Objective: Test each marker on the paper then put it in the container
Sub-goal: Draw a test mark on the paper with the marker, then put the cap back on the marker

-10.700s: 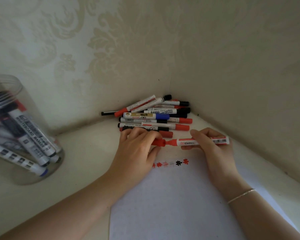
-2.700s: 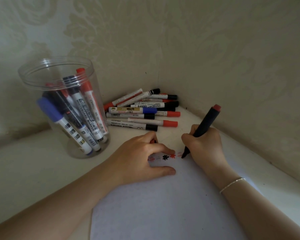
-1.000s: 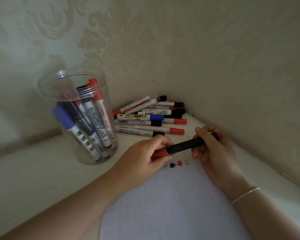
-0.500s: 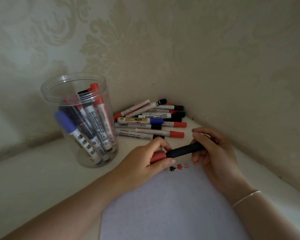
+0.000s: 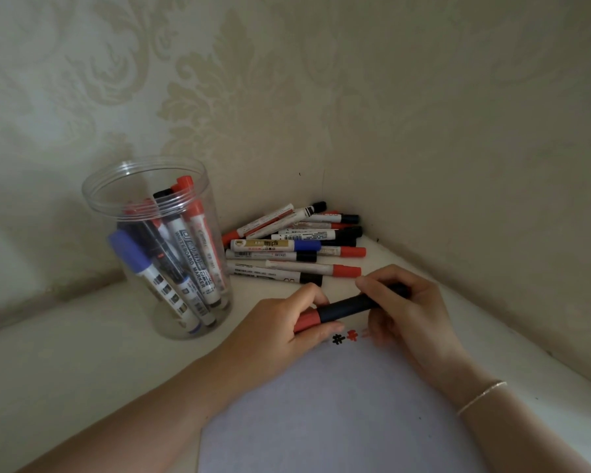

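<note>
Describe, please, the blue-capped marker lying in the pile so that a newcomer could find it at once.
Look where the two walls meet, at the pile of markers right of the clear container. The blue-capped marker lies midway down it, the only one with a gold label and blue cap.

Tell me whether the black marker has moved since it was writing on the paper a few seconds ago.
Yes. The black marker then stood tilted, tip on the paper; now it lies level above the test marks, held between the left hand and right hand.

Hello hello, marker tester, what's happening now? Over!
Left hand grips red cap; right hand grips black marker, held over paper. Container open, beside left hand. Nothing blocking.
</note>
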